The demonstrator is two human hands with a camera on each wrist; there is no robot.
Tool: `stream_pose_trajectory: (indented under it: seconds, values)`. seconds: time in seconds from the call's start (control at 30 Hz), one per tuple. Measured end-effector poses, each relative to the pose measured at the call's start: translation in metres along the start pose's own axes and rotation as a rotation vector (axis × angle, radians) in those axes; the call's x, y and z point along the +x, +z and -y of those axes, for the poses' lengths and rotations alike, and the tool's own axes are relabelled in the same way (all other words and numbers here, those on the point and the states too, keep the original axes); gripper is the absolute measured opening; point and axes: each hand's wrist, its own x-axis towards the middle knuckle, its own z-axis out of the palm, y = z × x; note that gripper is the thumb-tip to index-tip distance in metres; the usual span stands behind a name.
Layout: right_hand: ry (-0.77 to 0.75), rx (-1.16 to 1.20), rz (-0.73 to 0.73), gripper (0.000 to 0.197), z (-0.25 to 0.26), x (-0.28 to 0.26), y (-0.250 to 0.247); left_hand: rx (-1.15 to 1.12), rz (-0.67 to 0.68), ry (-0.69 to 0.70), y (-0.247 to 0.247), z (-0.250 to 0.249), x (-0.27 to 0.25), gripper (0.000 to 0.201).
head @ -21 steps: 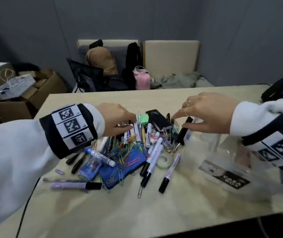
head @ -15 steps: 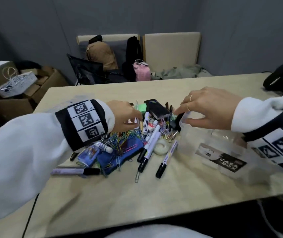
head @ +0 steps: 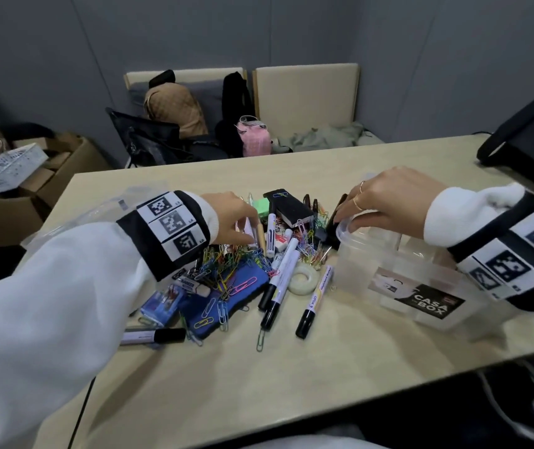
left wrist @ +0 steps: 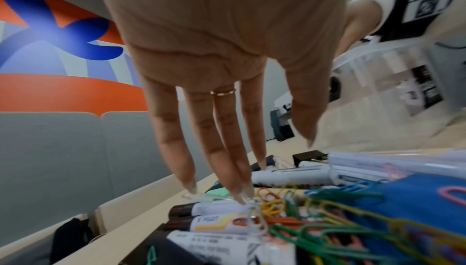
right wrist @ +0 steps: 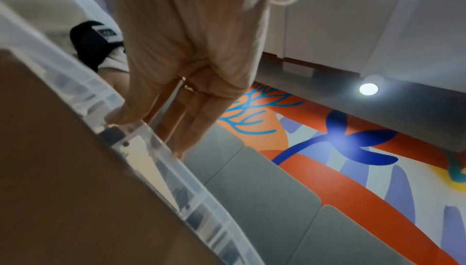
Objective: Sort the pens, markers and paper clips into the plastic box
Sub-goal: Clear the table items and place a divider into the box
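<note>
My beige desk [head: 324, 367] fills mid-frame under grey walls, two chairs [head: 306, 98] behind. Three white markers [head: 278, 286] lie centre beside one plastic box [head: 421, 286]. My left grip [head: 233, 222] hovers slack-fingered, empty; my right grip [head: 392, 202] rests straight fingers on the box rim.

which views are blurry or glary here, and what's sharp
Head view: sharp on the clear plastic box, edges bowed. Left wrist view: coloured paper clips smeared, left hand soft. Right wrist view: round ceiling lamp flares, box rim blurred.
</note>
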Motion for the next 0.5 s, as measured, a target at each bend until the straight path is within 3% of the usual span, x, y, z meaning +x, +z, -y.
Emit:
stream_pose_trajectory:
  seconds: [0.27,0.5]
  values:
    - [-0.047,0.034,-0.037,0.026,0.013,0.014,-0.004,0.076,0.182,-0.051,0.008,-0.009,-0.002,0.074]
    - [-0.073,0.015,-0.057,0.030,0.009,0.019,-0.001,0.044,0.237,-0.050,0.006,-0.014,0.004,0.068]
